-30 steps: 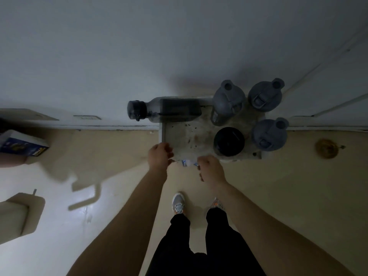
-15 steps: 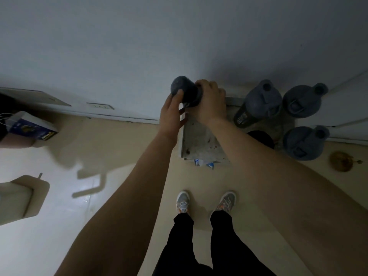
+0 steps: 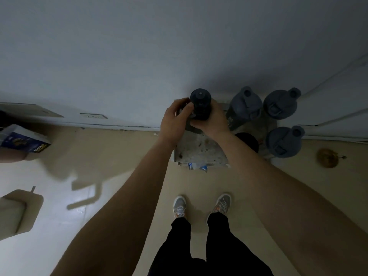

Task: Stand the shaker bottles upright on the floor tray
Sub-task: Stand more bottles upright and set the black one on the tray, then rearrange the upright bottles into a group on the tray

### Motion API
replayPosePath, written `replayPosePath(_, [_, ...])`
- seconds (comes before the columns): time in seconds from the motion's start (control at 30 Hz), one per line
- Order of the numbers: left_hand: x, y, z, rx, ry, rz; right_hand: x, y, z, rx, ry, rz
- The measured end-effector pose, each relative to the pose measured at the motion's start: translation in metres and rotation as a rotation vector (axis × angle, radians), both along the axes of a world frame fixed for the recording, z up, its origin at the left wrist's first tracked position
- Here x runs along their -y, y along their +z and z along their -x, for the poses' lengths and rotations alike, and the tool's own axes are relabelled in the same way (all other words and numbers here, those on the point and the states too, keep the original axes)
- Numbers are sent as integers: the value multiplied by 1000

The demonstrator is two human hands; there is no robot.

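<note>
Gripping the dark shaker bottle (image 3: 200, 104) upright, your left hand (image 3: 174, 118) and right hand (image 3: 214, 121) clasped round it, over the floor tray's (image 3: 197, 150) far-left corner; three lidded bottles (image 3: 278, 104) standing at the tray's right

Dim grey wall (image 3: 139, 46), beige floor (image 3: 119, 156)

Person, head view: bare arms, dark trousers, grey trainers.
Both forearms bare to the near edge of the frame, no sleeves, watch or rings visible on the left hand (image 3: 172, 118) or the right hand (image 3: 214, 120). Trousers (image 3: 211, 248) black, plain, narrow at the ankle. Left shoe (image 3: 179, 206) and right shoe (image 3: 222, 204) grey with pale laces and orange accents near the tongue; fine detail lost in dim light.
</note>
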State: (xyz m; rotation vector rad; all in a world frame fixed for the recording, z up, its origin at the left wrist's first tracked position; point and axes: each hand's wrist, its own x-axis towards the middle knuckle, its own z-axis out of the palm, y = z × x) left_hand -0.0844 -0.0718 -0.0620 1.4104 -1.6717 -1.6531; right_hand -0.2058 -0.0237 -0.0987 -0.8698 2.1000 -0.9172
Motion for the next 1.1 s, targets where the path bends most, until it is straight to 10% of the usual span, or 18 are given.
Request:
replayPosePath(0.23, [-38,41,-4,8,163,190,-55,52,11,-76,-10,-26])
replayPosePath(0.5, [-86,61,72,53,-130,278,-131,112,111,-294,-194,43])
replayPosePath(0.7, [-65,36,143,466,-469,642,-139,74,197,-334,-25,-166])
replayPosePath(0.87, [-50,2,181,769,-698,559,-114,35,227,-321,178,-268])
replayPosePath(1.1, [-56,-14,193,764,-586,666,-102,12,228,-276,220,-232])
